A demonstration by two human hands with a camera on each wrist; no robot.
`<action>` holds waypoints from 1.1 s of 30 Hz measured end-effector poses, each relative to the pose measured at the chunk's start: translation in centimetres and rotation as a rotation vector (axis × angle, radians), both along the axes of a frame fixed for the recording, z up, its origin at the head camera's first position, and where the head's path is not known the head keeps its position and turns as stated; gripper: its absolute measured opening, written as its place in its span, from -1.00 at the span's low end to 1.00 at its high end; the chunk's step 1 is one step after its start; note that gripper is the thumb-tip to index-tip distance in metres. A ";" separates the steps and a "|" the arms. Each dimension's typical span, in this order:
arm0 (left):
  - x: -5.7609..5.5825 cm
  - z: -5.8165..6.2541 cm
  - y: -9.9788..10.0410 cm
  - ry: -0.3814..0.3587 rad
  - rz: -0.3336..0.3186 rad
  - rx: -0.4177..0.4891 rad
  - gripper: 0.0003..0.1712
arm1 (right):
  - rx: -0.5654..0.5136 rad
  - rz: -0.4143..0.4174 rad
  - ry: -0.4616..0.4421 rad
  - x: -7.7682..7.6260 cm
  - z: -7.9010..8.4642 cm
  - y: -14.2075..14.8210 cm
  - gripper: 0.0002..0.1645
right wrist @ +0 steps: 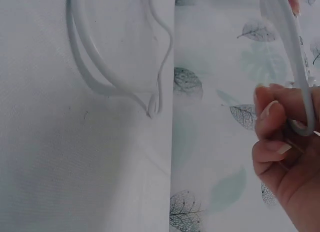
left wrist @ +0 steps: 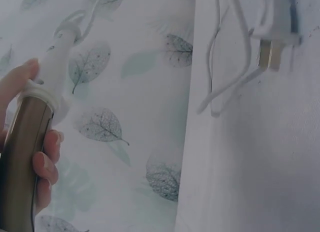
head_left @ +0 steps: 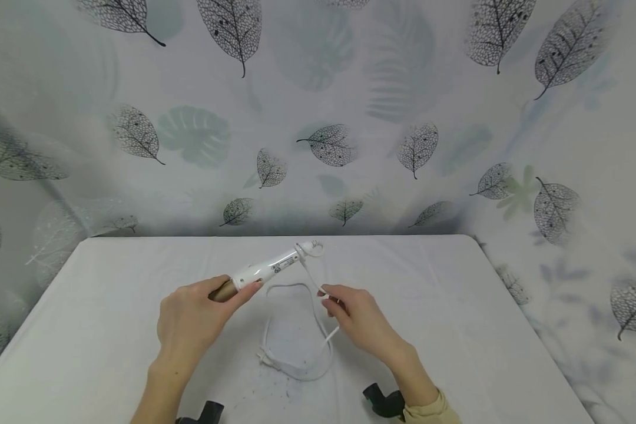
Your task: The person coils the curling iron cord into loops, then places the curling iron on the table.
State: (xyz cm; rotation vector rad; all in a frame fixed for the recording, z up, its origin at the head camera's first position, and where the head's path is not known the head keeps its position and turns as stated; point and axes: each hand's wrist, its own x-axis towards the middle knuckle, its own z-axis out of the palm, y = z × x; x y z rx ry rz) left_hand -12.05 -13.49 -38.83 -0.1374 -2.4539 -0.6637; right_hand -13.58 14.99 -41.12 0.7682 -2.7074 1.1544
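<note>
A curling iron (head_left: 254, 274) with a white handle and a gold barrel is held tilted above the table by my left hand (head_left: 193, 318). In the left wrist view, fingers wrap around its gold barrel (left wrist: 24, 157), with the thumb up by the white handle. My right hand (head_left: 363, 321) pinches the white cord (head_left: 331, 335) a little way from the handle's end. Some of the cord lies in a loop on the table between the hands. The left wrist view also catches a white plug (left wrist: 276, 22) with metal prongs.
The white-covered table (head_left: 111, 306) has its far edge against a leaf-printed curtain (head_left: 283, 100), which also hangs at the sides. Black wrist mounts (head_left: 384, 403) show at both wrists. Small dark specks mark the cloth near the cord loop.
</note>
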 end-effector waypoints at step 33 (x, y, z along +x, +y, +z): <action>0.0 0.4 -0.4 -0.203 0.091 -0.042 -0.47 | -0.268 -0.105 0.333 -0.3 0.3 -0.3 -0.90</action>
